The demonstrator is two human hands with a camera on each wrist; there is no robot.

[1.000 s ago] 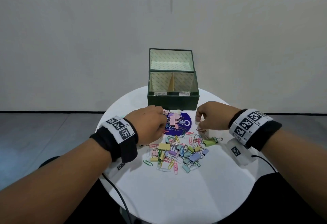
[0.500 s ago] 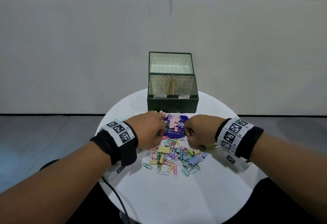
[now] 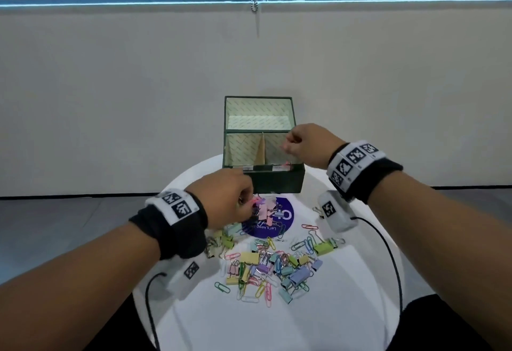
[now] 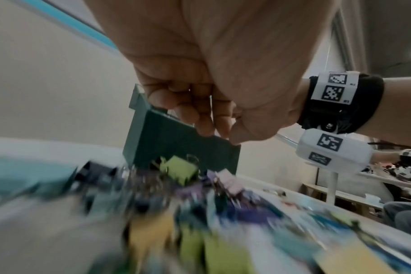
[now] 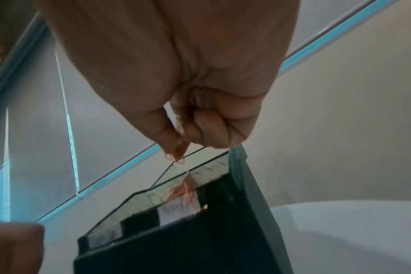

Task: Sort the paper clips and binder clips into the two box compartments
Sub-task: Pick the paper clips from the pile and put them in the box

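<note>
Right hand pinching paper clips over the box, left hand curled at the pile

From the head camera the right hand (image 3: 307, 146) hangs above the right compartment of the green box (image 3: 274, 183), at 12 o'clock on the round white desk (image 3: 346, 309); only its wrist camera shows thumb and finger pinching reddish paper clips (image 5: 177, 153). The left hand (image 3: 225, 198), at 10 o'clock of the clip pile (image 3: 266, 270), has fingers curled among pink binder clips (image 3: 264, 212); its blurred wrist view cannot tell whether they grip any.

"Let's keep" on purple sticker (image 3: 273, 220)
</note>
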